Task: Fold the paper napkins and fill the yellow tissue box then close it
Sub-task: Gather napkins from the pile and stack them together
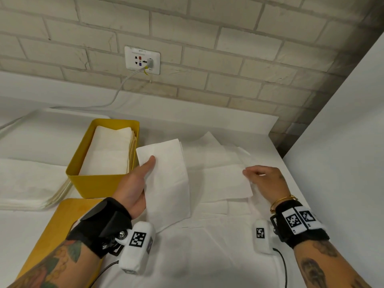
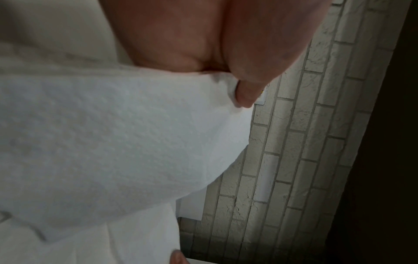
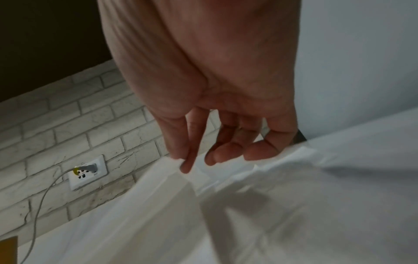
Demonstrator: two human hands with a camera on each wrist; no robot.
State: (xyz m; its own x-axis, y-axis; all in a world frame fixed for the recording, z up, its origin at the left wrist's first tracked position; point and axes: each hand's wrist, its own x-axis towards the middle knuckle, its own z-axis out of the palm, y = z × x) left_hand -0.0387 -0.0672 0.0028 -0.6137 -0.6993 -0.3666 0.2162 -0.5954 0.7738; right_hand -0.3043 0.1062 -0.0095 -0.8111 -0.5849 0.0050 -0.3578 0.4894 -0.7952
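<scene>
**paperfold_22:** So the left hand (image 1: pixel 135 183) is holding a folded napkin (image 1: pixel 166 179) up off the surface, thumb lying across the top face and the other fingers tucked underneath, so it's clamped on that napkin. In the left wrist view the thumb (image 2: pixel 248 89) is pressing into the embossed paper (image 2: pixel 113 142) and that's basically all that's showing there.

**brickwall_fan:** And the right hand (image 1: pixel 266 179)?

**paperfold_22:** It's sitting over the loose napkins (image 1: pixel 220 183) spread on the white surface (image 1: pixel 207 256). From the right wrist view the thumb and forefinger (image 3: pixel 187 160) are pinching the edge of one flat sheet (image 3: pixel 172 196), with the other fingers loosely curled just beside it.

**brickwall_fan:** Where's the yellow tissue box (image 1: pixel 97 183) sitting?

**paperfold_22:** Just left of the napkin being held, lid off, with a stack of folded napkins (image 1: pixel 110 150) already lying inside it. The held napkin's far corner is hanging right by the box's right wall; can't tell if it's touching. The yellow lid (image 1: pixel 68 217) is lying flat on the surface in front of the box, partly under the left wrist. Another pile of white sheets (image 1: pixel 31 183) is resting left of the box. Behind everything there's a brick wall with a socket (image 1: pixel 142 60) and a cable (image 1: pixel 124 82) plugged into it.
</scene>
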